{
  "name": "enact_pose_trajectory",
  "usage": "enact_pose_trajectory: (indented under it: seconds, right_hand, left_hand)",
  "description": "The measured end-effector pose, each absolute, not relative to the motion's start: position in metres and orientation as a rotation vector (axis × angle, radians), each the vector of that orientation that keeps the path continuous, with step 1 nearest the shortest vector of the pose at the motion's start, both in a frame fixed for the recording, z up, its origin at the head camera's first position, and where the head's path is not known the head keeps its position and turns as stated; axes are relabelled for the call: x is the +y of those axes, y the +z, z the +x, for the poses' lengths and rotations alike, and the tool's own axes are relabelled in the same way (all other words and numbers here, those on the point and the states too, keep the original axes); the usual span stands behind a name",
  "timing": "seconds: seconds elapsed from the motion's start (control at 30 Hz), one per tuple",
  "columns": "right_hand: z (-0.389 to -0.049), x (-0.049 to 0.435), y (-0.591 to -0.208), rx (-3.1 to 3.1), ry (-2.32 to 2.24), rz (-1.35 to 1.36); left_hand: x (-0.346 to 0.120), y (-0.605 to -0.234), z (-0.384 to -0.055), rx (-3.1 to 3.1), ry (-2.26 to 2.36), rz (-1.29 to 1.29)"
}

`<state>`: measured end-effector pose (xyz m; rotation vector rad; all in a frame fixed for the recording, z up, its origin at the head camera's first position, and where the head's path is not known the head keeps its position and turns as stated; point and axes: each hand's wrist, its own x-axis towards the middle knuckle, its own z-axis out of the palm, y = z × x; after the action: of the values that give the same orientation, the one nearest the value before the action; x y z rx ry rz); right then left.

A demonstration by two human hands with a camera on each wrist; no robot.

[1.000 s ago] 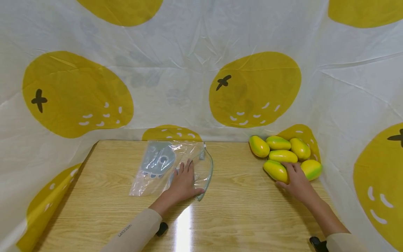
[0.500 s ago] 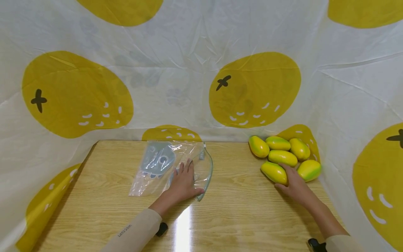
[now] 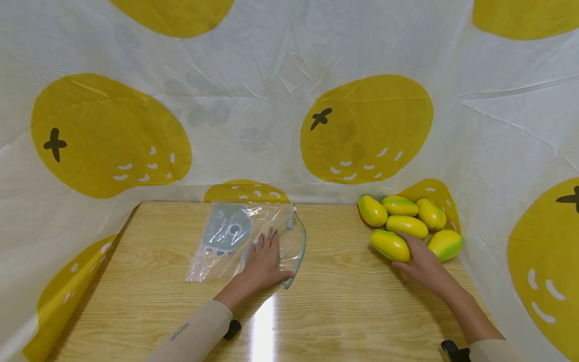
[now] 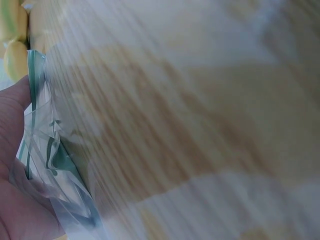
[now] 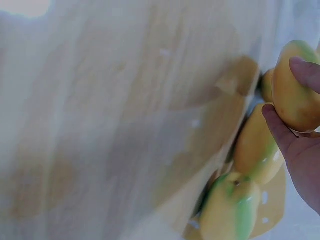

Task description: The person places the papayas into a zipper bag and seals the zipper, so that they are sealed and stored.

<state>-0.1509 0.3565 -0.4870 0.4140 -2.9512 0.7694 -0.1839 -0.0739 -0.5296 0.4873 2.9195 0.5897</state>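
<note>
A clear zip bag (image 3: 201, 264) with a pale blue cartoon print and a blue-green zip edge lies flat on the wooden table. My left hand (image 3: 261, 264) rests on it with fingers spread, its thumb at the zip edge (image 4: 35, 80). At the right, my right hand (image 3: 425, 264) grips a glossy yellow-green mango (image 3: 390, 246) between thumb and fingers; part of the fruit is hidden by the hand. In the right wrist view the gripped mango (image 5: 295, 102) overlaps other mangoes. Closest behind it is another mango (image 3: 407, 227).
Several more mangoes, among them one at the back left (image 3: 372, 211) and one to the right (image 3: 445, 245), sit in the table's far right corner. A white curtain (image 3: 244, 141) printed with yellow fruit hangs around the wooden table (image 3: 334, 311).
The gripped mango has shifted a little left, away from the other mangoes, with my right hand. My left hand and the zip bag have stayed in place.
</note>
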Motion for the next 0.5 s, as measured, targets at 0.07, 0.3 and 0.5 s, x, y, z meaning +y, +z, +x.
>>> enact_pose_trajectory:
  seconds: [0.07,0.3,0.5]
  right_hand:
    - [-0.152,0.351,-0.483,-2.944,0.759,0.438]
    - [-0.162,0.326,-0.473,-2.943,0.799,0.52]
    - [-0.175,0.305,-0.474,-2.978,0.867,0.569]
  left_hand:
    - [-0.074,-0.53,-0.184,2.923,0.581,0.49]
    - [-0.074,-0.529,-0.185,2.941,0.566,0.505]
    - [-0.075,-0.53,-0.185,2.94,0.561,0.508]
